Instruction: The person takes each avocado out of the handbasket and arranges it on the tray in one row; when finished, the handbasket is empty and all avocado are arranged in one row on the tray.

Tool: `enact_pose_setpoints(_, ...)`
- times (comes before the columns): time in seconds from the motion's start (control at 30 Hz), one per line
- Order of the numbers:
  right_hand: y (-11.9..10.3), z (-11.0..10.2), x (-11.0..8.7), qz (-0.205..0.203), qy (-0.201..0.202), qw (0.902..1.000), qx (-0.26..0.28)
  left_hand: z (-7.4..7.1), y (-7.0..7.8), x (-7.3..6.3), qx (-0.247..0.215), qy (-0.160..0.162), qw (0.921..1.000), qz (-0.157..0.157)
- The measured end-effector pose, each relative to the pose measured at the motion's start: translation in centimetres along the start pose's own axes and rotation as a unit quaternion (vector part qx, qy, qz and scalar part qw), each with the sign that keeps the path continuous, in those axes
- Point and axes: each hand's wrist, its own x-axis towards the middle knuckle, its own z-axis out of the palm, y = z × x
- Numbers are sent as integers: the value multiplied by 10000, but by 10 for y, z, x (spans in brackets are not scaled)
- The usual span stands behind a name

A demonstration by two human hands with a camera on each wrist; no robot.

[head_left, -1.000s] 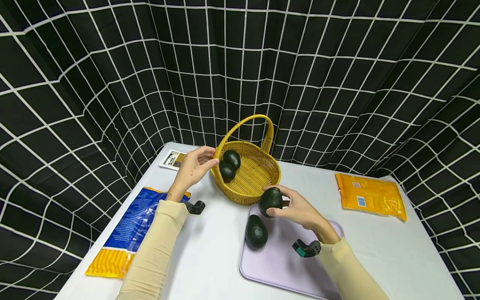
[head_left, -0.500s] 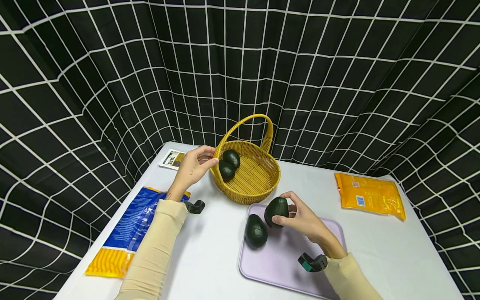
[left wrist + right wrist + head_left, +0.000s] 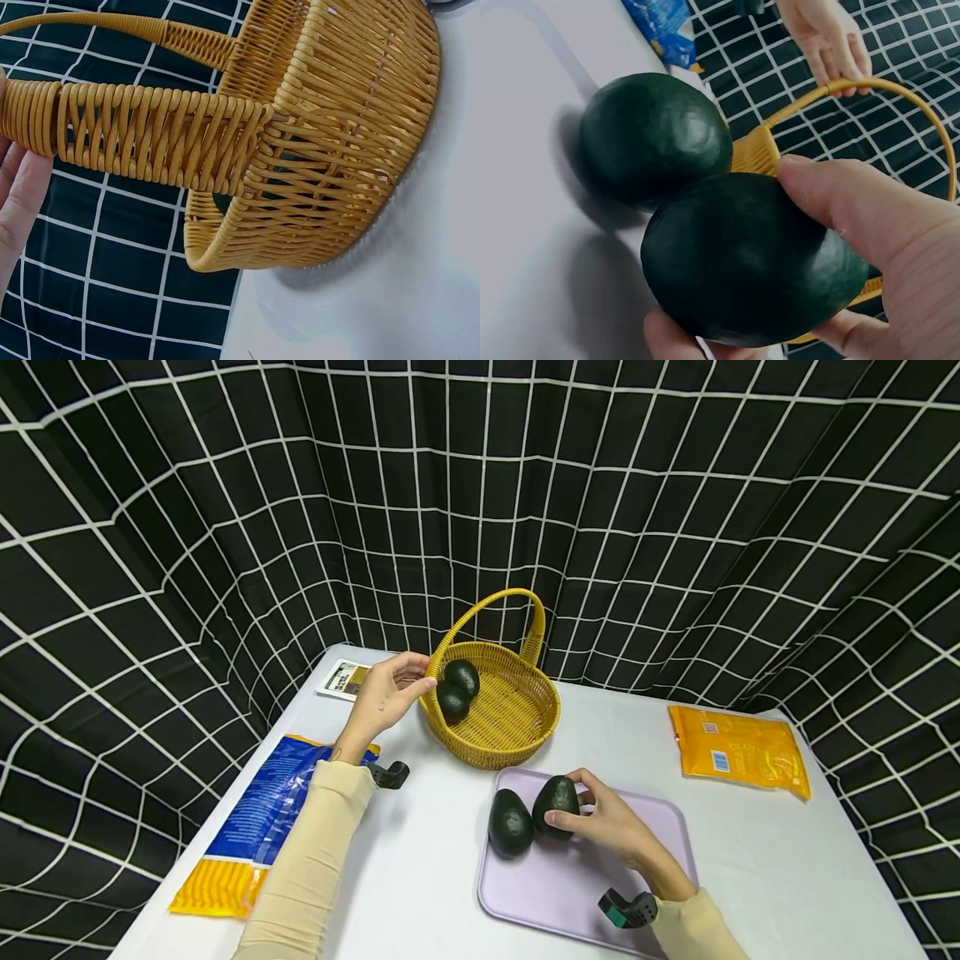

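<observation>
The avocado [image 3: 557, 807] in the right hand [image 3: 609, 823] has moved away from the basket's near rim and down over the lilac tray [image 3: 555, 897] — it is now just beside the other avocado [image 3: 512, 824], gripped between thumb and fingers, though whether it touches the tray I cannot tell. The left hand [image 3: 386, 697] pinches the yellow basket [image 3: 489, 755] by its handle [image 3: 535, 643] — two more avocados [image 3: 462, 677] lie inside, on the left.
</observation>
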Motion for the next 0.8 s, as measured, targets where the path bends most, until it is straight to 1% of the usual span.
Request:
enact_pose_setpoints(0.17,0,5,-2,188,148,9991,-350,0,-1,1,-55,5,10000,-30)
enact_pose_setpoints(0.37,-1,6,-4,323,150,9975,-609,0,-3,2,-195,-33,9998,-84)
enact_pose_setpoints(0.47,-1,6,-5,338,40,9970,-696,0,-3,2,-187,-23,9998,-81)
enact_pose_setpoints(0.63,-2,6,-7,246,-214,9948,-970,0,-3,2,-238,-29,9997,-57)
enact_pose_setpoints(0.8,-1,7,-7,273,-302,9920,-1195,0,-4,2,-236,-42,9997,-43)
